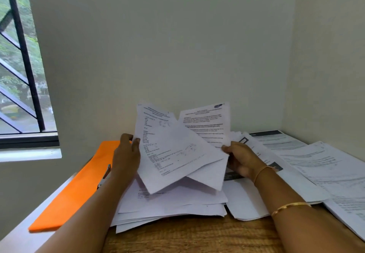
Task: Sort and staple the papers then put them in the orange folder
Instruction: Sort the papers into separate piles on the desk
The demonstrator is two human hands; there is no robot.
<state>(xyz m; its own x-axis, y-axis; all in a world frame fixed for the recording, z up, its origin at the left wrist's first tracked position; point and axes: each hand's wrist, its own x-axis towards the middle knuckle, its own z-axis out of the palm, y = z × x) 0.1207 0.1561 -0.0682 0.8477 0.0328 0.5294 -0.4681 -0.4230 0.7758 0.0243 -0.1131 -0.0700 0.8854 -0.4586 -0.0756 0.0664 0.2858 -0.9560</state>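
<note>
The held sheets (pixel 177 150) were raised off the table and fanned apart, one leaning left and one right, probably so that their printed headings could be compared for sorting. The left hand (pixel 126 154) gripped the left sheet's edge, thumb on the printed face and fingers curled behind. The right hand (pixel 241 160) pinched the bundle's lower right corner between its fingertips. The sheets hung just above the loose pile (pixel 173 203) on the wooden table (pixel 187 237). No stapling seemed done yet. The orange folder (pixel 79 189) lay closed to the left, touching the pile, with what looked like the stapler (pixel 104 175) resting on it. More printed papers (pixel 325 165) were spread to the right.
</note>
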